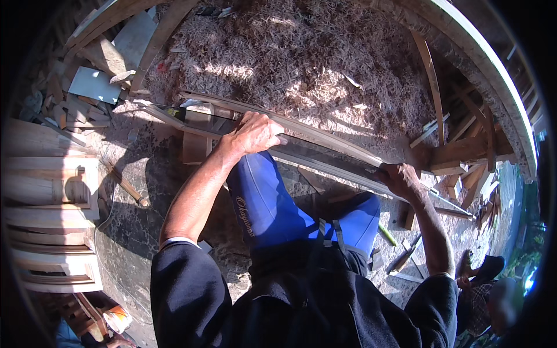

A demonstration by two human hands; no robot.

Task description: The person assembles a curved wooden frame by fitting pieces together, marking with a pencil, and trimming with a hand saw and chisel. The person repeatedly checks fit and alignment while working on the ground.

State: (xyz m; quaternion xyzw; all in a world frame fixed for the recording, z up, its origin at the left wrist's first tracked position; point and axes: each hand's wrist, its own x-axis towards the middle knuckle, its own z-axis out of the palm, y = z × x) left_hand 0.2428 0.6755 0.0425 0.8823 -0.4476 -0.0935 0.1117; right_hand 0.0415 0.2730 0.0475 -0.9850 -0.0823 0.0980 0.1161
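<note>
Wood shavings everywhere on the far floor. Near left I've got a pale tub, contents unclear. Arms stretched forward, left hand and right hand both gripping a long wooden frame by the knees. Pale lettering on the left blue trouser leg.

At my 12 o'clock, a heap of wood shavings, streaked with sunlight. At 2, a curved wooden beam arching along my view's rim. At 4, a green stick and, farther out, another person; between 3 and 4, green foliage. Between 7 and 8, I note a white-and-orange container; near 9, wooden panels; at 10, a pale board beside offcuts.
</note>
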